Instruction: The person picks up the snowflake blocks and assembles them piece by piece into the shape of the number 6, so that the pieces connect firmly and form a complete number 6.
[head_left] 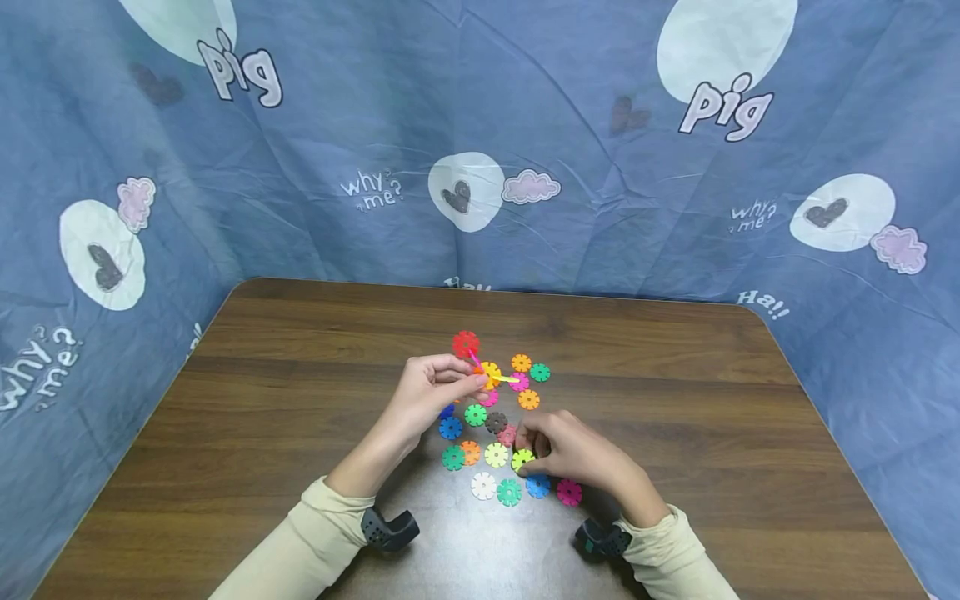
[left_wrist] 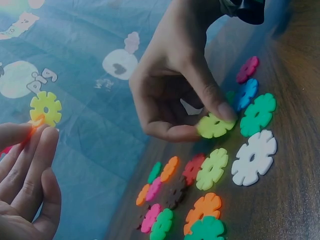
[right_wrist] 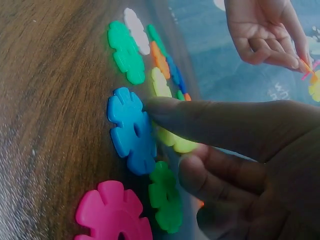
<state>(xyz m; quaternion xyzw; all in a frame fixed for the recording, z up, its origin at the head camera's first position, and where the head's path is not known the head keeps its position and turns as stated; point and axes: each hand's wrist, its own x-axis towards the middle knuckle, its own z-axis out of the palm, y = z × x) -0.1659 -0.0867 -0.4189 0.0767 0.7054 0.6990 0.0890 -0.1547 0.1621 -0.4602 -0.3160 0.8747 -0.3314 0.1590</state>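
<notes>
My left hand (head_left: 431, 396) is raised over the far part of the scattered pieces. Between its fingertips it pinches a joined group of flower-shaped plastic discs, with a red disc (head_left: 466, 342), a yellow-orange disc (head_left: 491, 374) and pink and yellow ones seen edge-on. The fingers hide part of the joins. Lower and to the right, my right hand (head_left: 573, 448) pinches a yellow-green disc (left_wrist: 215, 127) by its edge between thumb and finger. In the right wrist view a blue disc (right_wrist: 131, 131) lies close beside that thumb.
Loose discs lie flat on the wooden table (head_left: 262, 500), among them a white one (head_left: 483, 486), a magenta one (head_left: 569, 492), a green one (head_left: 476, 415) and an orange one (head_left: 528, 400). A blue patterned cloth (head_left: 465, 100) hangs behind the table's far edge.
</notes>
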